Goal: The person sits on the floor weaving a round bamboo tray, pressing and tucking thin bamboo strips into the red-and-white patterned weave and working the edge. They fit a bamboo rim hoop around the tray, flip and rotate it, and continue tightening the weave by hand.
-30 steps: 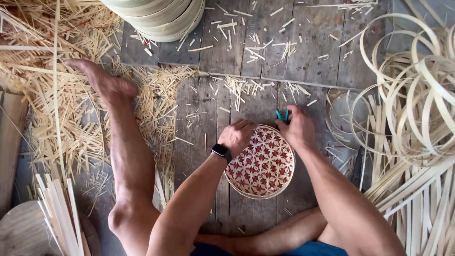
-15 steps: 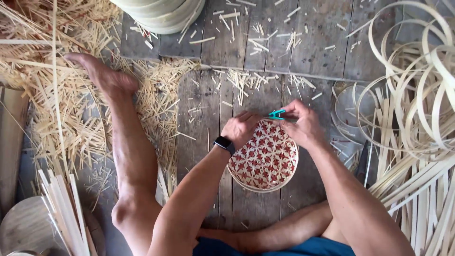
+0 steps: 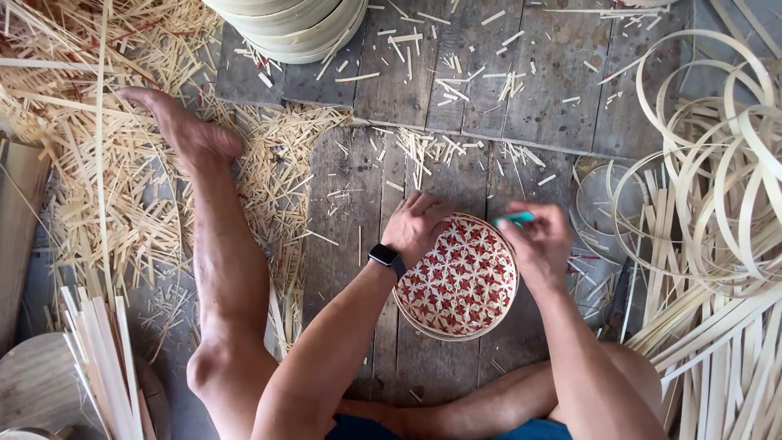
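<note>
One round woven bamboo tray (image 3: 460, 281), patterned in red and pale star shapes inside a pale rim, flat on the grey plank floor (image 3: 521, 90). Two hands at its far edge. Left hand (image 3: 417, 226) laid on the tray's upper left rim, fingers curled over the weave, a black wristwatch (image 3: 387, 258) just behind on the wrist. Right hand (image 3: 539, 238) at the tray's upper right rim, closed narrowly around one small teal-handled tool (image 3: 516, 218), only the handle showing; blade hidden.

One bare foot (image 3: 183, 130) well left of the tray, resting among a wide litter of pale straw-coloured bamboo offcuts (image 3: 98, 187). More short trimmings scattered beyond the tray on the planks. One stack of pale round bamboo rims (image 3: 297, 28) far beyond the tray, toward the upper left; number in the stack not countable. Many coiled pale bamboo strips (image 3: 717, 163) right of the tray, loops overlapping, too tangled to count. One bundle of flat pale bamboo slats (image 3: 102, 358) left of and nearer than the tray.
</note>
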